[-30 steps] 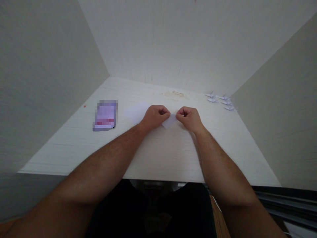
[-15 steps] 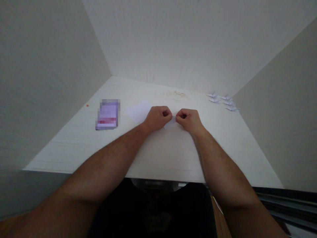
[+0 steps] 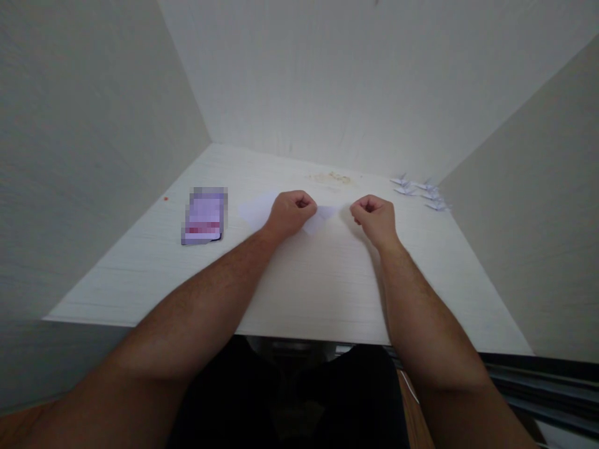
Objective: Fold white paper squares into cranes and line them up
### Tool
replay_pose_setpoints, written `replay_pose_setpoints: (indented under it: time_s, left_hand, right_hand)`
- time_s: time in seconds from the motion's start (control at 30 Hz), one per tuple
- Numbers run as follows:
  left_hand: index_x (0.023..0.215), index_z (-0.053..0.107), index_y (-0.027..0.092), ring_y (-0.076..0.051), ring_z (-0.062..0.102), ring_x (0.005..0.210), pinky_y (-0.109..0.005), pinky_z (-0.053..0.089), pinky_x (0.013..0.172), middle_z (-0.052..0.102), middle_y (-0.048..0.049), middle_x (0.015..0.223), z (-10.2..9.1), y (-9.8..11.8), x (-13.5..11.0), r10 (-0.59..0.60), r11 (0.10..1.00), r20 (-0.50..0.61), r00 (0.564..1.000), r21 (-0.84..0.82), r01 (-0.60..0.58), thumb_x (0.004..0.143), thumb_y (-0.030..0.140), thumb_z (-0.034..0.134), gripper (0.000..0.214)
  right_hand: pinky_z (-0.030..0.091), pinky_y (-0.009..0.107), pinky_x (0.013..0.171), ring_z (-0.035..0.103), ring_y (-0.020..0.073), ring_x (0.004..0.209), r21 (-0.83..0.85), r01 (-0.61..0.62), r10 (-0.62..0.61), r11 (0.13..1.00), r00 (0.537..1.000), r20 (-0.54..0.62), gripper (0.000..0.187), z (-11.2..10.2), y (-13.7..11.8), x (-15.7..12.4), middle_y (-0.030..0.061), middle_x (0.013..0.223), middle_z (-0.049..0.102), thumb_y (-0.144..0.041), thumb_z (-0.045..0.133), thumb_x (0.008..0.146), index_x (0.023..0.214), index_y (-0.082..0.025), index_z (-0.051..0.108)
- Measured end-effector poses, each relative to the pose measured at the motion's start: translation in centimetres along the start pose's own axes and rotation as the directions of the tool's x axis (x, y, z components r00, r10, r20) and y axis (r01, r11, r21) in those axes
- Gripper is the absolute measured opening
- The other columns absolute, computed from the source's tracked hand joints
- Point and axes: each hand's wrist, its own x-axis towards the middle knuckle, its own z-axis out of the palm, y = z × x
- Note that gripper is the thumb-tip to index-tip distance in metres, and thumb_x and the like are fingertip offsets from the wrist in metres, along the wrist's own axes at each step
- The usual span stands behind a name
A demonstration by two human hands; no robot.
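Head view shows both forearms reaching over a pale wood-grain table point(image 3: 299, 287), boxed in by plain walls on three sides. The left hand point(image 3: 290, 213) is curled into a loose fist, and its fingers point(image 3: 305, 202) are clenched on the near-left edge of a small folded paper point(image 3: 322, 217). The paper juts out to the right of those fingers, low over the table or resting on it; which one cannot be told. Gripping it by one edge leaves the rest of the piece free and in sight, which looks like the reason for the hold.

The right hand point(image 3: 375, 218) sits just to the right, apart from the paper, with a bare strip of table between them. Its fingers point(image 3: 367, 206) are curled shut too, thumb against forefinger, and nothing shows between them.

Behind and to the left of the left fingers a flat white sheet point(image 3: 256, 209) lies on the table, likely spare stock kept within reach. Farther left lies a purple packet point(image 3: 204, 215), blurred out. Well beyond the right fingers, in the far corner, a cluster of small paper cranes point(image 3: 421, 190) stands out of the way. A brownish stain point(image 3: 330, 179) marks the table ahead of both hands.
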Motion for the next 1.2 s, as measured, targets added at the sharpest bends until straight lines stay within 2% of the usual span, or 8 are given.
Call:
replay_pose_setpoints:
  time_s: [0.17,0.33,0.47,0.63,0.8,0.97,1.1,1.2]
  left_hand:
    - [0.067,0.066,0.014,-0.01,0.05,0.057,-0.021,0.037,0.052,0.062,0.0,0.062,0.7,0.3,-0.5,0.001,1.0,0.038,0.999,-0.03,0.0,0.072,0.026,0.064,0.013]
    - [0.07,0.068,0.015,-0.009,0.049,0.056,-0.021,0.037,0.053,0.063,0.001,0.063,1.2,0.4,-0.7,0.041,0.999,0.101,0.994,-0.024,-0.039,0.073,0.025,0.063,0.012]
    - [0.069,0.07,0.015,-0.009,0.049,0.056,-0.022,0.038,0.055,0.063,0.0016,0.061,1.5,0.8,-0.9,0.09,0.993,0.124,0.988,0.068,-0.099,0.073,0.022,0.061,0.012]
    - [0.067,0.07,0.015,-0.009,0.05,0.055,-0.022,0.038,0.054,0.063,0.0015,0.059,1.4,1.3,-1.1,0.073,0.99,0.132,0.989,0.114,-0.088,0.071,0.023,0.062,0.012]
    - [0.065,0.068,0.015,-0.01,0.05,0.055,-0.022,0.038,0.053,0.062,0.0018,0.058,0.8,0.5,-0.6,0.053,0.99,0.097,0.994,0.122,-0.065,0.069,0.022,0.062,0.01]
    - [0.061,0.065,0.016,-0.011,0.052,0.055,-0.022,0.039,0.053,0.062,0.0006,0.057,0.0,-0.4,0.0,-0.011,0.997,-0.022,1.0,0.075,0.012,0.068,0.021,0.061,0.009]
    - [0.078,0.071,0.016,-0.012,0.057,0.06,-0.023,0.043,0.056,0.067,-0.0012,0.066,0.2,0.0,-0.3,-0.028,0.994,0.019,0.999,-0.104,0.03,0.073,0.028,0.063,0.016]
    - [0.08,0.072,0.016,-0.011,0.055,0.061,-0.022,0.041,0.056,0.068,-0.001,0.069,0.7,0.3,-0.7,0.049,0.998,0.084,0.995,-0.044,-0.045,0.073,0.031,0.065,0.017]
  right_hand:
    - [0.035,0.023,0.047,0.045,0.0084,0.049,0.133,-0.046,0.029,0.99,0.992,0.12,0.024,0.8,-0.8,-0.5,-0.0018,0.057,0.059,-0.038,0.073,0.066,0.073,-0.016,0.069]
    - [0.03,0.023,0.047,0.042,0.0079,0.049,0.034,0.025,-0.03,0.999,0.991,0.129,0.018,1.4,-0.9,-1.0,-0.003,0.054,0.055,-0.033,0.068,0.071,0.065,-0.016,0.065]
    - [0.031,0.024,0.05,0.042,0.0086,0.052,-0.068,0.135,-0.122,0.988,0.978,0.17,0.017,2.0,-0.6,-1.4,-0.0031,0.056,0.054,-0.03,0.065,0.074,0.063,-0.017,0.062]
    - [0.031,0.025,0.05,0.041,0.0089,0.052,-0.113,0.186,-0.165,0.976,0.971,0.175,0.018,2.3,-0.9,-1.7,-0.0036,0.055,0.052,-0.03,0.062,0.075,0.062,-0.018,0.06]
    - [0.029,0.024,0.048,0.039,0.0079,0.05,-0.067,0.144,-0.137,0.987,0.986,0.097,0.015,1.4,-1.0,-1.1,-0.0047,0.053,0.05,-0.026,0.062,0.072,0.061,-0.018,0.058]
    - [0.03,0.023,0.048,0.04,0.0077,0.048,-0.009,0.078,-0.079,0.997,0.996,-0.043,0.012,0.3,-0.8,-0.2,-0.0045,0.051,0.052,-0.025,0.063,0.071,0.063,-0.017,0.063]
    - [0.029,0.023,0.047,0.039,0.0075,0.046,0.031,0.042,-0.043,0.999,0.999,0.018,0.014,0.7,-1.0,-0.4,-0.0045,0.051,0.052,-0.028,0.064,0.071,0.063,-0.017,0.062]
    - [0.028,0.023,0.046,0.04,0.008,0.048,0.029,0.046,-0.048,0.999,0.995,0.083,0.016,1.3,-1.0,-0.8,-0.0039,0.053,0.052,-0.031,0.064,0.073,0.063,-0.018,0.061]
